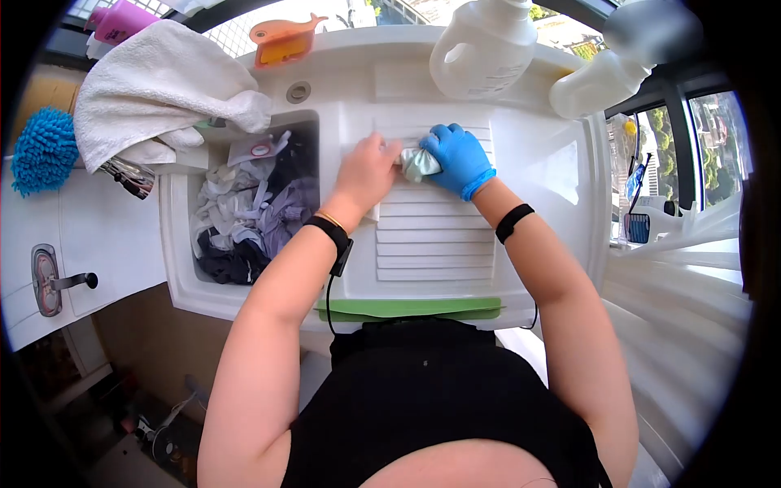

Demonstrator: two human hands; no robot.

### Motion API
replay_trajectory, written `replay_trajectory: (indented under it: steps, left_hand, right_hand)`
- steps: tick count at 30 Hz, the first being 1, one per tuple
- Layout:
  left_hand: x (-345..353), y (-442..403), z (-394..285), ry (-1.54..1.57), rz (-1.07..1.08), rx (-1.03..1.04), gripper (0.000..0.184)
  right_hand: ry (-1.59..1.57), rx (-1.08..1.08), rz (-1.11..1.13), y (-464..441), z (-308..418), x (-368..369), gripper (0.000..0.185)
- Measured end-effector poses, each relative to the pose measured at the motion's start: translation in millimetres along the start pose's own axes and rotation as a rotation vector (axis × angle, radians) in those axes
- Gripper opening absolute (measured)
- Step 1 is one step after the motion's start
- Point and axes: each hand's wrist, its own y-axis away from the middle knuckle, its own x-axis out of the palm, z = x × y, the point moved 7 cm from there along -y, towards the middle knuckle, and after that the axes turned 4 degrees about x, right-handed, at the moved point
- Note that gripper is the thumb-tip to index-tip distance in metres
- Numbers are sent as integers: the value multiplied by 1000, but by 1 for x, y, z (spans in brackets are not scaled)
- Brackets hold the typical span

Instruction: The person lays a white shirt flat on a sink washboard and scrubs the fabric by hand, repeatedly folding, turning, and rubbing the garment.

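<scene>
A small bunched pale green cloth (419, 164) lies on the ribbed washboard (435, 244) moulded into the white laundry sink. My right hand (460, 157), in a blue rubber glove, is closed on the cloth from the right and presses it against the ridges. At the cloth's left end is my left hand (368, 167), bare, with its fingers curled in at the cloth's edge; they are slightly smeared by motion. A black band with a cable circles my left wrist, and another black band is on the right.
Left of the washboard, the basin (316, 195) holds crumpled white, lilac and dark clothes (252, 211). A white towel (154, 81) hangs over its back corner. White jugs (488, 57) and an orange whale-shaped item (283, 41) stand along the back. A green strip (411, 309) lines the front edge.
</scene>
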Motion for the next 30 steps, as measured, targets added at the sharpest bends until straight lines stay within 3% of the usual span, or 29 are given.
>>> replay_trajectory:
  steps: [3,6,8,11,13,15,17,19,21,26,28,30]
  left_hand:
    - [2,14,-14,51,81,42,28]
    - [-6,64,-51,169,225,240,26]
    - [11,84,-58,-74,277,310,27]
    - [15,8,-9,-96,200,-21,22]
    - [26,-19,8,-183,131,-117,20]
    - [31,-20,14,-182,118,-160,21]
    - [12,29,-26,-39,159,138,21]
    - [7,94,-62,-187,257,428,17]
    - [6,87,-60,-204,199,386,14]
    - [17,-23,19,-243,74,-18,18]
    - [15,-41,22,-282,34,-55,18]
    - [16,-4,0,-202,144,94,17]
  right_hand:
    - [2,-5,-127,10,12,-11,31]
    - [-26,-198,144,67,39,-3,29]
    - [23,-249,141,84,47,3,29]
    - [30,28,-96,19,21,-2,23]
    - [210,177,-89,-28,10,8,20]
    - [146,85,-96,-5,22,9,19]
    - [98,-119,-33,45,35,5,18]
    - [73,-339,75,78,43,4,16]
    - [53,-473,137,87,50,2,14]
    - [210,34,-37,-37,2,7,18]
    - [241,108,-24,-42,2,8,17]
    - [175,-51,79,-6,19,3,17]
